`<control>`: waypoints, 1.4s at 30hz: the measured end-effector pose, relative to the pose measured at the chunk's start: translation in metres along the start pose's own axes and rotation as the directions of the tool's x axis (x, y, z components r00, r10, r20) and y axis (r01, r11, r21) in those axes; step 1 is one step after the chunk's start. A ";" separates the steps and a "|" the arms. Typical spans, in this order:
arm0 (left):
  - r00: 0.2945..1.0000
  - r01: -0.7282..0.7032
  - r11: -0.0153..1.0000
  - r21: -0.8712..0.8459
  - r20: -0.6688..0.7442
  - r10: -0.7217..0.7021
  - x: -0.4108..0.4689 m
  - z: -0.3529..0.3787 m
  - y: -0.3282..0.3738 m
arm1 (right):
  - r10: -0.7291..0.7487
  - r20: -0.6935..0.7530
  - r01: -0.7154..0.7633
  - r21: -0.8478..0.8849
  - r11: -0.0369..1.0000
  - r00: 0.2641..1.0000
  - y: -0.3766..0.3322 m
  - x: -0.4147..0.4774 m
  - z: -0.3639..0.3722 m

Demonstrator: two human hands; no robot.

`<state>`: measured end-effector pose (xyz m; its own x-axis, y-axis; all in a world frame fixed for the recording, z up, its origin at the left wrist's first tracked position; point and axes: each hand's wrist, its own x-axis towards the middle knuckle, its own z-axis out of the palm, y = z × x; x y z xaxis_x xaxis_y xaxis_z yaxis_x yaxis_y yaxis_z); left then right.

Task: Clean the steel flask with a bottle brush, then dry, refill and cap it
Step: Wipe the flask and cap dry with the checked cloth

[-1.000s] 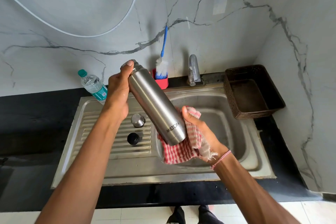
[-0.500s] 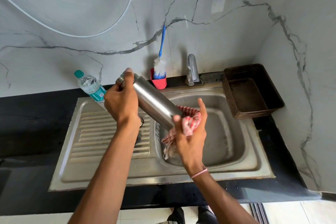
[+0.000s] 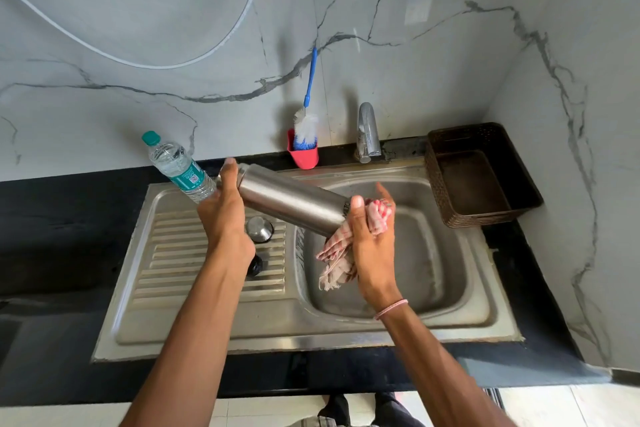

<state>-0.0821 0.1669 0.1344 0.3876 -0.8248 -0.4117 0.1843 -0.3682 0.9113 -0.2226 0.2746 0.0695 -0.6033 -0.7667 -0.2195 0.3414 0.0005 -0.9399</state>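
The steel flask (image 3: 291,201) hangs almost level above the sink (image 3: 311,333), its mouth end to the left and its base lower, over the basin. The hands are apart at opposite ends. The left hand (image 3: 221,215) curls round the neck, and the right hand (image 3: 370,236) presses a red checked cloth (image 3: 337,253) round the base. This looks like the drying step, and the main risk is probably grip. Smooth steel that may still be wet could twist out of the left hand as the cloth turns, and drop into the basin. The steel cap (image 3: 259,228) and black stopper (image 3: 255,265) lie loose on the drainboard right beside the left wrist, so a dip of that arm could knock them towards the basin. The plastic water bottle (image 3: 176,167) stands just behind the left hand and could be tipped. The cloth's loose tail hangs towards the basin and may soak up water there.
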 end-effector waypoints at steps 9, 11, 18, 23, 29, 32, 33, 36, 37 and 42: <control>0.837 -0.432 0.902 -0.018 0.365 0.408 0.002 -0.005 0.010 | 0.637 0.549 -0.827 0.209 0.522 0.541 0.006 0.013 -0.014; 0.799 -0.515 0.857 0.011 0.367 0.476 0.006 -0.016 0.011 | 0.661 0.566 -0.844 0.126 0.521 0.493 0.010 0.012 -0.010; 0.714 -0.700 0.677 0.227 0.242 0.657 0.028 -0.067 0.026 | 0.699 0.488 -0.815 0.042 0.579 0.522 0.026 0.011 0.003; 0.659 -0.741 0.580 0.340 0.198 0.725 0.058 -0.100 0.033 | 0.732 0.387 -0.802 0.036 0.596 0.561 0.046 0.010 0.007; 0.643 -0.716 0.519 0.467 0.151 0.751 0.120 -0.136 0.015 | 0.687 0.264 -0.726 0.092 0.681 0.677 0.059 0.008 0.011; 0.656 -0.685 0.491 0.537 0.163 0.737 0.153 -0.151 -0.003 | 0.687 0.248 -0.720 0.072 0.690 0.683 0.062 0.005 0.015; 0.667 -0.672 0.495 0.551 0.159 0.728 0.163 -0.155 -0.010 | 0.688 0.236 -0.718 0.065 0.693 0.686 0.064 0.006 0.018; 0.690 -0.646 0.518 0.561 0.138 0.711 0.182 -0.160 -0.025 | 0.703 0.187 -0.720 0.041 0.693 0.686 0.067 0.005 0.024; 0.688 -0.646 0.515 0.563 0.138 0.712 0.186 -0.160 -0.029 | 0.708 0.175 -0.723 0.035 0.690 0.684 0.068 0.006 0.025; 0.687 -0.643 0.514 0.569 0.131 0.715 0.213 -0.165 -0.045 | 0.716 0.145 -0.725 0.007 0.689 0.683 0.075 0.009 0.031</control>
<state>0.1408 0.0784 0.0039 0.2800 -0.8859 0.3699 -0.6679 0.0969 0.7379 -0.1804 0.2480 0.0053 -0.0630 -0.6159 -0.7853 0.6777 0.5512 -0.4867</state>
